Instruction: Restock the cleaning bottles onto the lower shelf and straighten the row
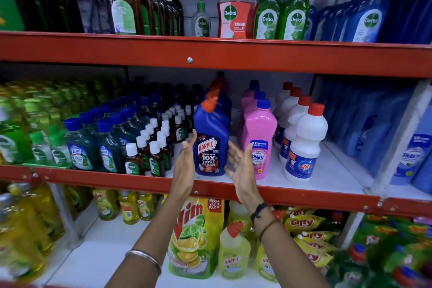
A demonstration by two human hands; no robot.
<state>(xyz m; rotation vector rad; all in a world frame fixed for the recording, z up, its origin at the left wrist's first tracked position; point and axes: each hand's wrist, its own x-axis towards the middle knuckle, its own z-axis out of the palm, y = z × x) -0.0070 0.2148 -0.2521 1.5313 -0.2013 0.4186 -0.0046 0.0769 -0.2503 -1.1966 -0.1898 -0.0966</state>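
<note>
A blue Harpic bottle [209, 140] with an orange cap stands upright at the front of a row of like bottles on the middle shelf [304, 196]. My left hand [185, 163] is open with its fingertips against the bottle's left side. My right hand [240, 168] is open, palm turned toward the bottle's right side, a small gap between them. Neither hand grips the bottle. A row of pink Shakti bottles [258, 145] stands just right of my right hand.
White Rin bottles [304, 147] line up further right, then blue pouches [411, 156]. Small brown Dettol bottles [154, 152] and blue-capped green bottles [80, 145] stand to the left. Dettol bottles [236, 14] fill the shelf above; a Vim pouch [194, 238] and yellow Harpic bottle [233, 252] sit below.
</note>
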